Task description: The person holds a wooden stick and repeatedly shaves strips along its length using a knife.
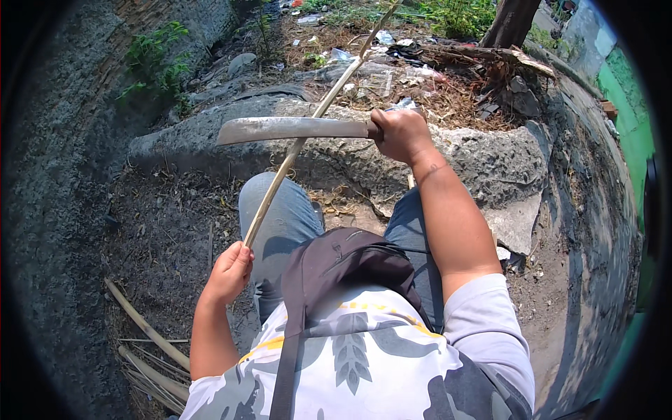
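Note:
My left hand (230,269) is closed round the lower end of a long, pale wooden stick (276,183). The stick slants up and to the right, past the low concrete edge, and its darker far end leaves the top of the picture. In my right hand (402,133) is the handle of a machete (294,129), its broad worn blade pointing left. The blade lies across the stick near its middle; whether it touches or only passes in front, I cannot tell. My knees in jeans are bent below the stick.
A rough concrete slab (483,164) runs across in front of my knees. Several cut branches (150,325) lie on the dirt at lower left. A rough wall (63,182) rises on the left. Beyond the slab are litter, dry debris and a tree trunk (509,26). A black bag (343,262) rests on my lap.

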`<state>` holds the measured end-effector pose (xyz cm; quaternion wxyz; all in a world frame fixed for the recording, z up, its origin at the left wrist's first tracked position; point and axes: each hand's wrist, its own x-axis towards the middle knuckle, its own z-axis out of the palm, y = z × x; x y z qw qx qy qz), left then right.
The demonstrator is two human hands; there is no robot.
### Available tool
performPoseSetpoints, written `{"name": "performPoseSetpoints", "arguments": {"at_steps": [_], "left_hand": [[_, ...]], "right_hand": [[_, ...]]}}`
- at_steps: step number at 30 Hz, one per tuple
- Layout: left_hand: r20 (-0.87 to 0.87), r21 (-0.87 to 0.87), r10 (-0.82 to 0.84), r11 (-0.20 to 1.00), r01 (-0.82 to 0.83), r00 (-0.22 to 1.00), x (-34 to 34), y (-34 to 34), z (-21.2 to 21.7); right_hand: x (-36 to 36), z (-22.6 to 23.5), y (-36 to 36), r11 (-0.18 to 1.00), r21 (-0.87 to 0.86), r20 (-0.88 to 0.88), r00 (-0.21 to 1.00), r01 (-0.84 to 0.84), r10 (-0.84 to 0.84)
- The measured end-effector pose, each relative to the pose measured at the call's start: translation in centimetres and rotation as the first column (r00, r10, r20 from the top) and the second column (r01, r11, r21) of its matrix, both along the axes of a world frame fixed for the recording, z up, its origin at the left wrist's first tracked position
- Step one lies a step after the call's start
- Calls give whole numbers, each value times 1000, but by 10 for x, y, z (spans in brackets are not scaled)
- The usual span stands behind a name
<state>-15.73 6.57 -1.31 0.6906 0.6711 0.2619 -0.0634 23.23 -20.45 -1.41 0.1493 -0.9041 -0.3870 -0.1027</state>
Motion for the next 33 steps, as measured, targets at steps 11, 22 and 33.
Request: {"name": "performPoseSetpoints", "arguments": {"at_steps": [11,22,33], "left_hand": [[-63,94,-40,995,46,997,-27,5,-15],[-28,59,25,998,-23,999,-14,2,1],[-80,229,-113,965,129,990,-10,-3,4]], "right_hand": [[42,-36,-13,951,-4,-458,845,309,-276],[9,-17,-3,994,106,-196,980,6,15],[30,-7,-17,876,-165,-450,756,453,-475]]}}
